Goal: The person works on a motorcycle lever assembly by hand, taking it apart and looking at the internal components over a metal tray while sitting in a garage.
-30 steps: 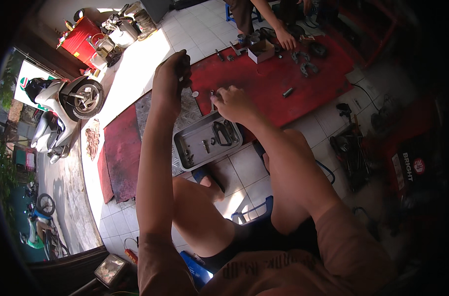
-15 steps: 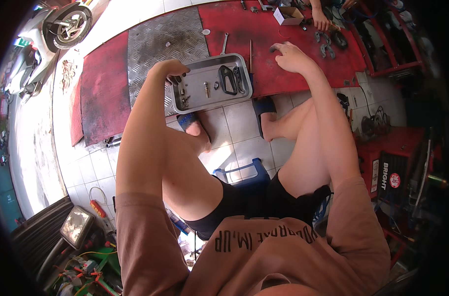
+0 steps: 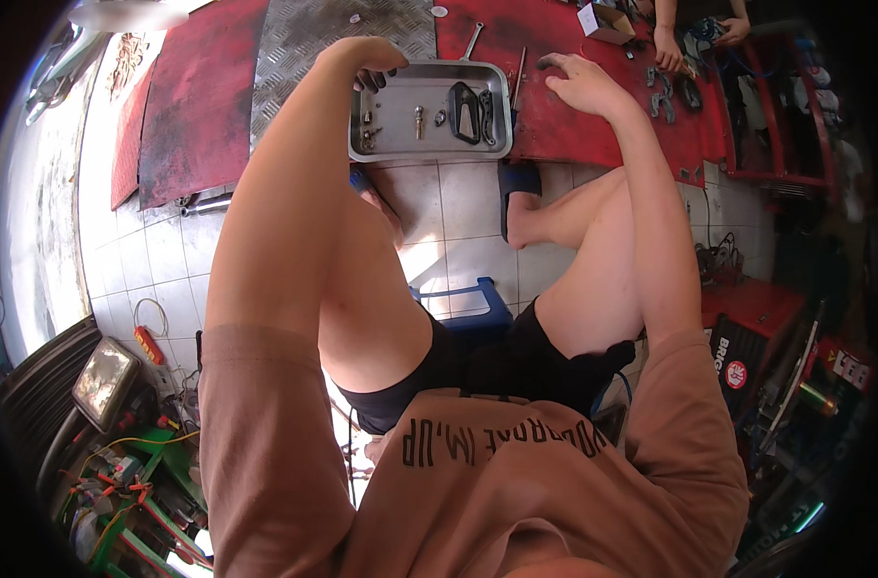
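Left hand (image 3: 370, 56): positioned at the upper-left corner of the tray (image 3: 429, 150), dark-smudged fingers curled downward; whether they grasp anything cannot be told, the back of the hand concealing the palm; right hand (image 3: 585, 85): above the red mat (image 3: 593, 137), right of the thin rod (image 3: 519, 82), fingers loosely bent, nothing visible between them; tray: shallow, rectangular, grey metal with rounded corners, located ahead of the feet; its raised walls presumably stop small parts rolling away; contents: slender bolt-like part (image 3: 419, 122) near the middle, small loose pieces (image 3: 368, 140) at left, black looped part (image 3: 465, 114) and dark curved part (image 3: 487, 118) at right, probably spread for easy selection; wrench (image 3: 472, 41): bare metal, beyond the tray, presumably kept within reach; tread plate (image 3: 299, 67): diamond-patterned metal, contrasting with the stained, matt surface of the mat
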Demonstrator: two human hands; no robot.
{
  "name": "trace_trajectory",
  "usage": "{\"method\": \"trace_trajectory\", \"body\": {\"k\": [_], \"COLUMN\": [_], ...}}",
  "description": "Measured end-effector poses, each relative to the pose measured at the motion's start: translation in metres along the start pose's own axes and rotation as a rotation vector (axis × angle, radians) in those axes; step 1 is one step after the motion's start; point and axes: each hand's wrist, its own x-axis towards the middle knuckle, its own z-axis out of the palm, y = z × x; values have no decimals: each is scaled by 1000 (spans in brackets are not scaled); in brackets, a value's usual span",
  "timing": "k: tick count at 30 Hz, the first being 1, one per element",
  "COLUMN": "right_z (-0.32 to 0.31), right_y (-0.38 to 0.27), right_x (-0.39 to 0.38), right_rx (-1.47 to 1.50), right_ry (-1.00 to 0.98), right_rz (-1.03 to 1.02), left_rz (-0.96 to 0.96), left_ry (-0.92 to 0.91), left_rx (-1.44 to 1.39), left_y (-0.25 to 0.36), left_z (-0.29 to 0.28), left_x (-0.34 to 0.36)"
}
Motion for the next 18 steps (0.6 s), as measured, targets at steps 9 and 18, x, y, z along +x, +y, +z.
{"method": "trace_trajectory", "body": {"k": [9, 18], "right_z": [-8, -5], "right_y": [-51, -30], "right_x": [-24, -13], "right_rx": [-55, 65], "right_ry": [117, 175], "right_rz": [192, 86], "left_rz": [-44, 55], "left_ry": [294, 540], "left_rx": [23, -105], "left_y": [-38, 48], "left_z": [12, 125], "left_x": [36, 64]}}
